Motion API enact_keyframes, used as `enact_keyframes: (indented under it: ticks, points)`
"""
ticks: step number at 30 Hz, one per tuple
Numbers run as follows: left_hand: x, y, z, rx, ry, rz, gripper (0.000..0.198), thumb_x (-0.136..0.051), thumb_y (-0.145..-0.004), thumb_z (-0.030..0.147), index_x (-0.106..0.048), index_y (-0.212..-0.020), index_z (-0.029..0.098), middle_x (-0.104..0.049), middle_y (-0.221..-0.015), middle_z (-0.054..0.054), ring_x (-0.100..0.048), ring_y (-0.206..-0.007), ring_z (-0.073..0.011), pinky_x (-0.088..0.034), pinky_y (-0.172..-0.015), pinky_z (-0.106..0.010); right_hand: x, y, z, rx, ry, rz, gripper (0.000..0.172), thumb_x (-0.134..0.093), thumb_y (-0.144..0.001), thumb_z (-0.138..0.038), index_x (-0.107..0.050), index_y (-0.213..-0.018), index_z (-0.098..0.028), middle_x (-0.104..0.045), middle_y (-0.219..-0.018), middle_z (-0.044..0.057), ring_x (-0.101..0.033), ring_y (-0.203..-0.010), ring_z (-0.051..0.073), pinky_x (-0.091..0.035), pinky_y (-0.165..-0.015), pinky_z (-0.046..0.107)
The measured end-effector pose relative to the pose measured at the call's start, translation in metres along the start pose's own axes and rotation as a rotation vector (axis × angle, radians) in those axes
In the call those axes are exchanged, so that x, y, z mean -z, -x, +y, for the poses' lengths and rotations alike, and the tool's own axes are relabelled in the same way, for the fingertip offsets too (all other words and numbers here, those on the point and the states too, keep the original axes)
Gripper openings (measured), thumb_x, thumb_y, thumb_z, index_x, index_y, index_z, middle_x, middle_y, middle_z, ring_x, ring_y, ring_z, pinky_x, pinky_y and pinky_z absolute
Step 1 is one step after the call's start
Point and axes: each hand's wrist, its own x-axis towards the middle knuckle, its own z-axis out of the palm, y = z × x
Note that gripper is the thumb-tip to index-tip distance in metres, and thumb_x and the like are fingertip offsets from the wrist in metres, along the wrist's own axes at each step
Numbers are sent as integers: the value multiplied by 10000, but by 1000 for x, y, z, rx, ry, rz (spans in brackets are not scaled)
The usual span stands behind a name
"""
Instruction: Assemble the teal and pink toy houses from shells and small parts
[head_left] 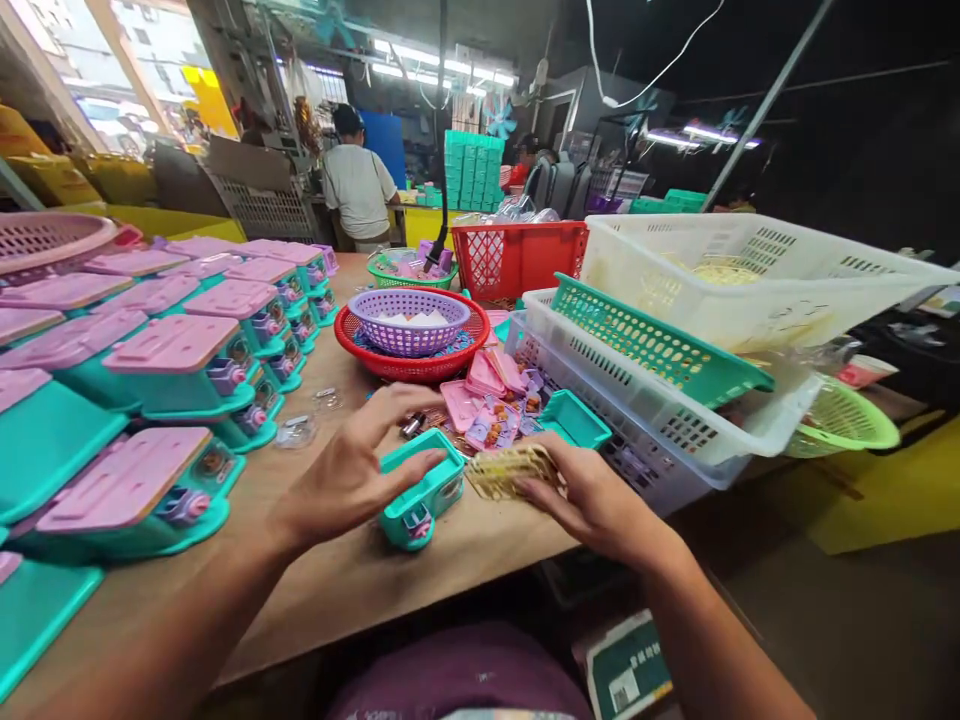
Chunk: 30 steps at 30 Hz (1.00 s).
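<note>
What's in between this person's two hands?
Between the left hand and the right hand are an open teal box on the table and the yellow lattice that the right hand holds, as the head view shows.

The small teal box [446,488] before me was smooth plastic with a soft gloss, and the yellowish lattice piece [501,474] I held looked like shiny plastic, rough with openwork. My worktop [337,562] had a matt, wood-like brown face. I had glossy pink plastic lids [180,340] to my left, near clear, shiny plastic pieces [297,432]. The perforated red basket [346,352] and cloudy white crate [750,300] were plastic too; the shirt [358,190] ahead of me was matt cloth.
</note>
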Motion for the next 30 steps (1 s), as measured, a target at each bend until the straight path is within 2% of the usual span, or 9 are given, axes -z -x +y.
enact_keyframes:
  ticks: [2,4,7,12,14,17,21,25,30]
  points:
    - [26,18,-12,12,-160,28,392,-813,-695,168,-754,-1078,228,-650,-1226,-80,-530,-1239,-268,-378,-1130,-284,-16,21,20,40,53,-44,149,-548,-940,-244,-572,-1085,-222,-661,-891,54,-621,-767,179,-527,-705,290]
    - [43,30,-26,56,-272,148,315,-788,-735,211,-762,-1048,240,-671,-1155,-79,-566,-1161,-262,-420,-1083,-286,-40,33,41,105,20,-32,224,-514,-927,-175,-549,-1138,-243,-674,-966,73,-657,-857,203,-560,-752,306]
    - [42,35,-30,81,-341,204,314,-783,-745,246,-760,-1058,260,-694,-1105,-93,-601,-1094,-281,-443,-1050,-336,-62,32,56,108,-25,-68,374,-476,-886,-98,-521,-1216,-266,-643,-1128,100,-659,-1031,232,-586,-839,344]
    - [-13,13,-9,-64,-449,-371,542,-767,-760,365,-633,-1284,329,-660,-1246,-149,-594,-1121,-399,-462,-971,-537,-25,-7,35,219,28,-213,376,-543,-845,-98,-585,-1154,-307,-666,-1000,76,-691,-895,223,-620,-745,316]
    - [-32,1,-6,-51,-440,-434,343,-649,-849,294,-678,-1190,306,-686,-1160,-162,-615,-1061,-391,-475,-922,-545,-5,-19,26,236,32,-245,323,-547,-857,-105,-611,-1096,-312,-672,-969,74,-686,-866,225,-615,-720,319]
    - [-41,-13,-7,30,-237,-310,210,-554,-903,229,-745,-983,256,-711,-1002,-142,-636,-999,-336,-462,-970,-499,4,-29,23,155,-68,-93,315,-569,-897,-163,-580,-1174,-312,-671,-1028,85,-675,-904,229,-597,-744,327]
    - [-34,-27,-12,98,133,-18,189,-657,-862,268,-759,-1006,202,-724,-1051,-105,-631,-1084,-302,-451,-1047,-409,-22,-52,23,-17,-451,167,460,-598,-928,-276,-440,-1359,-305,-598,-1261,97,-642,-1044,217,-566,-871,335]
    - [-17,-40,-31,93,318,249,284,-683,-853,321,-723,-1098,183,-715,-1155,-74,-634,-1130,-269,-491,-1013,-338,-53,-114,17,84,-589,128,307,-563,-955,-259,-509,-1255,-232,-618,-1201,87,-616,-1078,196,-516,-939,341]
    - [34,-42,-70,97,34,521,406,-715,-826,418,-666,-1148,176,-693,-1172,-70,-639,-1085,-216,-474,-973,-272,-75,-187,24,353,-271,19,217,-568,-915,-146,-563,-1132,-142,-632,-1048,79,-597,-962,169,-489,-869,290]
